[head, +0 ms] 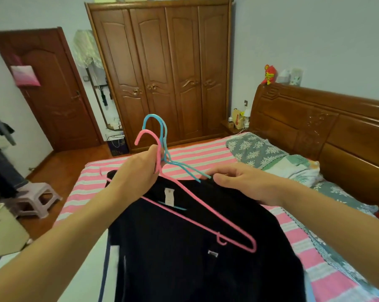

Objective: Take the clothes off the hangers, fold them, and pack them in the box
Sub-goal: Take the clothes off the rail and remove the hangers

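A black shirt [184, 247] hangs in front of me over the pink-striped bed [206, 153]. My left hand [134, 173] grips the necks of a pink hanger [197, 221] and a blue hanger [160, 136] together. The pink hanger lies outside, across the shirt's front. The blue hanger's arm runs into the collar at the right. There my right hand [243, 182] holds the shirt's shoulder by the blue hanger's end. A white garment with dark trim [90, 275] lies under the shirt at the lower left.
A cardboard box [3, 232] shows at the left edge beside a small plastic stool [36, 197]. A floral quilt and pillows [271, 158] lie by the wooden headboard [325, 127]. A wardrobe [162, 68] and a door [49, 90] stand beyond the bed.
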